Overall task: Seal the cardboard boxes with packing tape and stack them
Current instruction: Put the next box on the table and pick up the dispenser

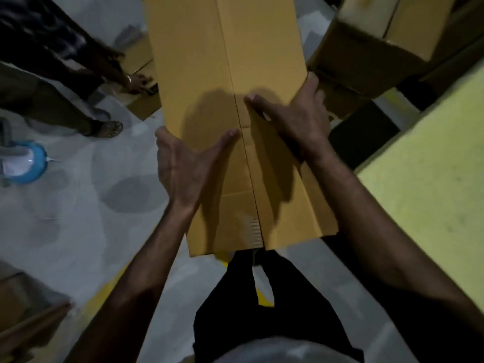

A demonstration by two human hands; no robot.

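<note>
from my remote seat i see the cardboard box (pixel 204 61) held flat in front of the body, above the grey floor (pixel 86 218), its centre seam (pixel 230 74) running away from me. the left grip (pixel 180 163) (a bare hand) clasps the box's left edge, thumb laid on top by the seam. the right grip (pixel 296 119) clasps the right edge, thumb also pressed near the seam. more boxes (pixel 366 48) sit just beyond the right grip, beside a yellow surface (pixel 432 166). another person's sandalled foot (pixel 107 128) stands at left, near a blue object (pixel 28 163).
</note>
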